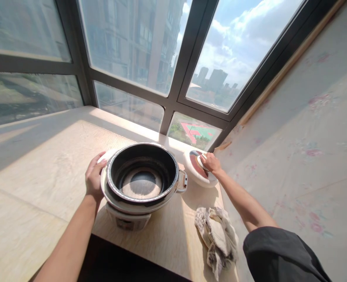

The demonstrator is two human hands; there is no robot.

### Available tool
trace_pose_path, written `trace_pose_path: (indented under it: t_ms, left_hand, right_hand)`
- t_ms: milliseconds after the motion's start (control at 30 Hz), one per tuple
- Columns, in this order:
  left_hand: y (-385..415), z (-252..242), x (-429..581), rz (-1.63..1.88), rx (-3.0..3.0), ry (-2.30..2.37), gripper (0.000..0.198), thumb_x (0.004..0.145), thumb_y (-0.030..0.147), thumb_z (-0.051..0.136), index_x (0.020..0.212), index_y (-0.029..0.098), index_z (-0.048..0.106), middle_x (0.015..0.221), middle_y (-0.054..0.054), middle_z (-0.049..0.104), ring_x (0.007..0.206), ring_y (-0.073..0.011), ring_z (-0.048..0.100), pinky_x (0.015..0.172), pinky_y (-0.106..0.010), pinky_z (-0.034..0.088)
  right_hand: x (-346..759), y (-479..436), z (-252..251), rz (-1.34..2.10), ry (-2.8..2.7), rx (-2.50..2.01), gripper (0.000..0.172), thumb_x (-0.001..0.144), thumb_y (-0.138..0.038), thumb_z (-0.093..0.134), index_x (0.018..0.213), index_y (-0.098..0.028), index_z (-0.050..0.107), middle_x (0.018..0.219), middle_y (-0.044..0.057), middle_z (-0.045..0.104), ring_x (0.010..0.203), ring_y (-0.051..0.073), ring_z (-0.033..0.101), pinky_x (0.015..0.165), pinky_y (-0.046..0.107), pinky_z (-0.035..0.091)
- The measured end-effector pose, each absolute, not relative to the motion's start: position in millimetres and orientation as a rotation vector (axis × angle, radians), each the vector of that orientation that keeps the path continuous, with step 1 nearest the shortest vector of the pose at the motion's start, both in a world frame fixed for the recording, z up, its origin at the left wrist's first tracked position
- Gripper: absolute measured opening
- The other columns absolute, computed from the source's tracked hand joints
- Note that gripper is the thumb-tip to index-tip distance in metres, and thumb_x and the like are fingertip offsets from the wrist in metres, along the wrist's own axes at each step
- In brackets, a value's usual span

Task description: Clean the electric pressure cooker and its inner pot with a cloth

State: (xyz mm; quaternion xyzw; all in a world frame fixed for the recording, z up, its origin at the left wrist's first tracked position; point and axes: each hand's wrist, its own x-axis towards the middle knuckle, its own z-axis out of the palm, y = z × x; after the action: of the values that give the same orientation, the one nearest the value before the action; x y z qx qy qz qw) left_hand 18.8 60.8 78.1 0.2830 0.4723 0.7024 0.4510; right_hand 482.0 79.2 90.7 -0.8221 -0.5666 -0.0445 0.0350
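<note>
Nearby, crumpled cloth (220, 237), lid (196, 167) beside open cooker (129, 219), windows (135, 43) behind

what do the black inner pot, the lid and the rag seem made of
Inner pot: probably metal, darkly coated; its rim glints. Lid: likely smooth white plastic by its moulded-looking rim, with a glossy, reflective reddish panel. Rag: matte cloth, crumpled in soft folds; fibre unclear.

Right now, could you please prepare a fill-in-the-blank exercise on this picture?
The cooker stands ____ (open/covered).
The inner pot has a ____ (black/white) wall.
The lid is gripped by the ____ (left/right) hand.
The cloth lies ____ (nearer to/farther from) the camera than the lid.
Missing words: open; black; right; nearer to.
</note>
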Motion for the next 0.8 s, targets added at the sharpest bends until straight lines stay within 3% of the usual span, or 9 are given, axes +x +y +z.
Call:
trace_pose_path:
  t_ms: [200,433,800]
  left_hand:
    - [57.9,84.6,21.0,1.716,0.599,1.141,0.054,0.061,0.030,0.073,0.112,0.013,0.072,0.088,-0.004,0.072,0.076,-0.0175,0.061,0.068,-0.026,0.049]
    - [53.2,88.3,21.3,1.755,0.678,1.170,0.051,0.058,0.038,0.073,0.103,0.015,0.074,0.084,-0.003,0.067,0.084,-0.0200,0.061,0.076,-0.030,0.051]
    - [62.1,71.6,16.6,1.716,0.665,1.080,0.063,0.060,0.037,0.075,0.119,0.014,0.072,0.084,-0.003,0.066,0.077,-0.0168,0.060,0.071,-0.027,0.049]
  right_hand:
    - [474.3,90.0,191.8,-0.310,-1.688,-2.435,0.052,0.104,-0.053,0.039,0.122,-0.010,0.062,0.127,0.024,0.064,0.116,0.034,0.064,0.090,0.038,0.047]
    - [386.6,64.4,286.8,-0.434,-1.746,-2.234,0.055,0.101,-0.061,0.042,0.117,-0.012,0.063,0.121,0.022,0.068,0.109,0.036,0.067,0.086,0.040,0.049]
    - [260.5,17.5,274.7,-0.133,-2.047,-2.097,0.049,0.100,-0.060,0.049,0.118,-0.016,0.063,0.124,0.021,0.067,0.113,0.036,0.065,0.088,0.039,0.049]
